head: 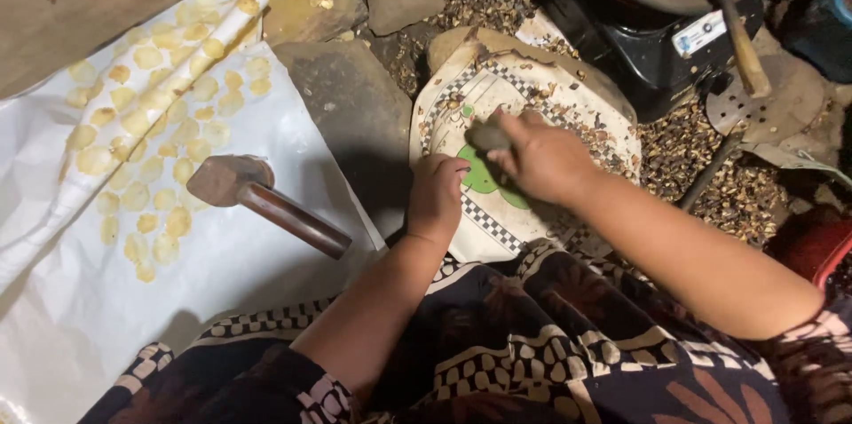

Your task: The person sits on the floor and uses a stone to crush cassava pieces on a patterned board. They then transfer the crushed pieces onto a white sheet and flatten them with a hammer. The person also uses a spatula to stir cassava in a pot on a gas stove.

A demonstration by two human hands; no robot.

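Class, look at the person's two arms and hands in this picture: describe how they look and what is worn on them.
Both forearms are bare from elbow to wrist. The left hand and right hand wear no gloves, and no rings, watch or bracelets show. Short sleeves end near the elbows: the left sleeve and right sleeve are dark cloth with a pale checked and patterned print, with reddish-brown motifs.

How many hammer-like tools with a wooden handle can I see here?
2: a mallet lying on the white sheet at left, and another handle leaning over the pan at top right. Others may be hidden.
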